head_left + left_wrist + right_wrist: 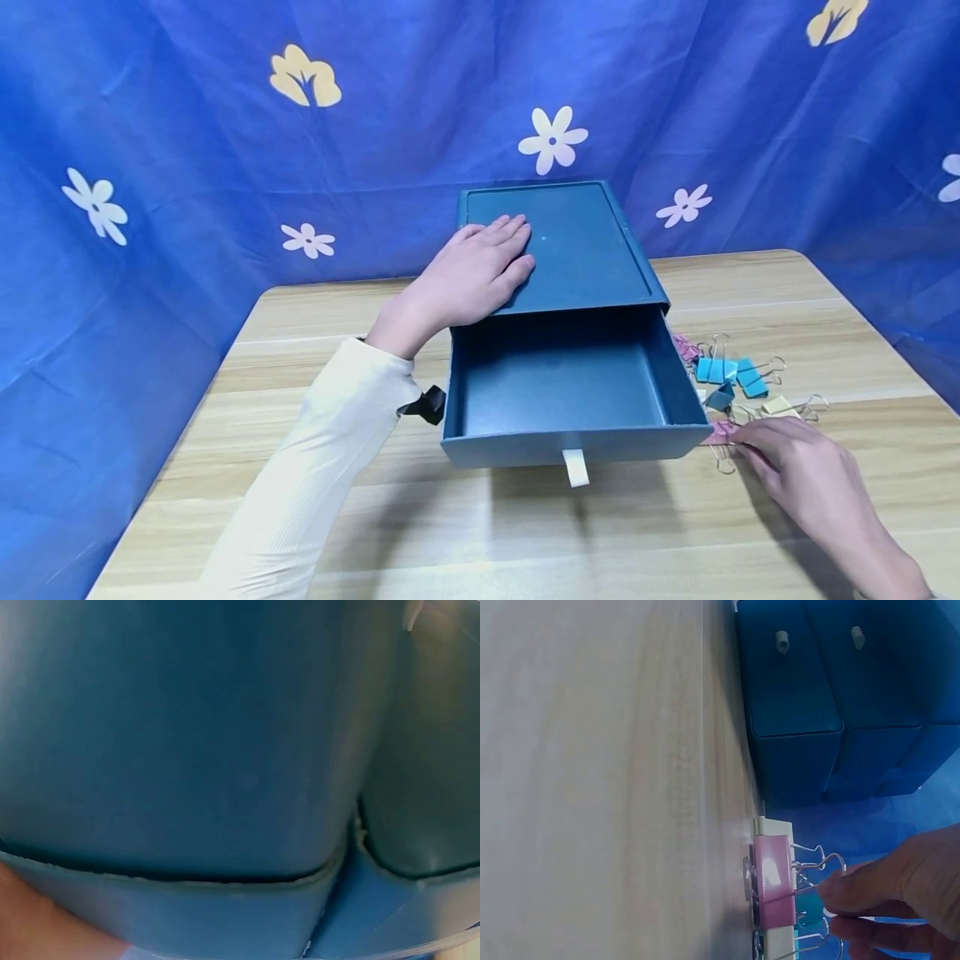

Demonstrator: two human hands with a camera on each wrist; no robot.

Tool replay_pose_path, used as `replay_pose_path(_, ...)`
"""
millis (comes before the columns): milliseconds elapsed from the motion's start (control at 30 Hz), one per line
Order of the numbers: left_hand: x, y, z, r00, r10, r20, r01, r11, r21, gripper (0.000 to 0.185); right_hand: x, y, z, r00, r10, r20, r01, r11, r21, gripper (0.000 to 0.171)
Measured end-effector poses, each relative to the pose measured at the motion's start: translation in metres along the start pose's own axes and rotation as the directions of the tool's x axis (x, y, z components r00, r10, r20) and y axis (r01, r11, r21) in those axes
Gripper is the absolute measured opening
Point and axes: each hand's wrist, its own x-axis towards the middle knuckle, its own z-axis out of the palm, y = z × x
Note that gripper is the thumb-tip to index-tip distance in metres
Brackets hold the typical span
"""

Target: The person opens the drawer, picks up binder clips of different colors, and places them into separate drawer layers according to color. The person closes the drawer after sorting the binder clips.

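Trouble, if it is coming, is coming at the teal box [570, 250], the biggest thing on the counter [300, 517]. Its drawer [566, 400] is standing pulled well out toward the person, pull tab [576, 467] hanging over the front edge. The left hand [468, 275] is lying flat on the box lid, fingers straight and gripping nothing; if that pressure is eased, I judge the box could skate on the smooth wood.

Right of the drawer, the right hand [806, 479] is pinching the wire handle of a pink binder clip [774, 879] at the near edge of the clip pile [738, 379]. Held only by a thin loop, the clip may well swing or slip out, or snag a neighbour and drag it along.

Only the right wrist view is showing that pinch clearly, fingertips [840, 889] closing on the wire with a cream clip just under the pink one. From the head view the clip is mostly hidden by the drawer corner. The left wrist view is giving nothing but blurred teal surface.
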Motion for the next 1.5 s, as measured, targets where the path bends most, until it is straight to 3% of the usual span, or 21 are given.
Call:
replay_pose_path(133,0.0,0.001,-0.001,1.0,-0.004,0.001,0.004,1.0,0.001,0.054,0.001,0.0,0.0,0.998,-0.009,-0.054,0.011,1.0,0.024,0.059)
replay_pose_path(200,0.0,0.001,-0.001,1.0,-0.005,0.001,0.005,1.0,0.001,0.054,0.001,0.0,0.0,0.996,-0.006,-0.088,0.01,0.999,0.051,0.072)
replay_pose_path(333,0.0,0.002,-0.002,1.0,-0.006,0.005,0.006,1.0,0.004,0.054,0.002,0.0,-0.001,0.992,0.012,-0.129,0.002,0.994,0.107,0.067)
replay_pose_path(533,0.0,0.003,-0.003,1.0,-0.007,0.006,0.007,1.0,0.002,0.054,0.006,-0.003,-0.007,0.992,0.027,-0.125,-0.01,0.991,0.133,0.01)
replay_pose_path(667,0.0,0.003,-0.002,1.0,-0.01,0.003,0.01,1.0,-0.003,0.054,0.011,-0.005,-0.01,0.993,0.043,-0.107,-0.03,0.992,0.123,0.024)
replay_pose_path(1067,0.0,0.005,-0.001,1.0,-0.01,0.003,0.01,1.0,-0.001,0.054,0.015,-0.009,-0.014,0.995,0.058,-0.08,-0.048,0.991,0.123,0.028)
replay_pose_path(1167,0.0,0.005,0.0,1.0,-0.011,0.003,0.011,1.0,-0.001,0.055,0.015,-0.009,-0.014,0.995,0.046,-0.085,-0.036,0.992,0.122,0.024)
replay_pose_path(1233,0.0,0.005,0.0,1.0,-0.011,0.003,0.011,1.0,0.0,0.055,0.016,-0.009,-0.014,0.994,0.031,-0.105,-0.019,0.993,0.118,0.007)
replay_pose_path(1400,-0.001,0.005,0.0,1.0,-0.013,-0.001,0.013,1.0,-0.002,0.054,0.02,-0.01,-0.014,0.987,0.007,-0.163,0.009,0.995,0.101,0.059)
replay_pose_path(1500,-0.002,0.004,0.0,1.0,-0.014,-0.003,0.014,1.0,-0.003,0.055,0.023,-0.012,-0.015,0.984,0.005,-0.179,0.012,0.995,0.094,0.058)
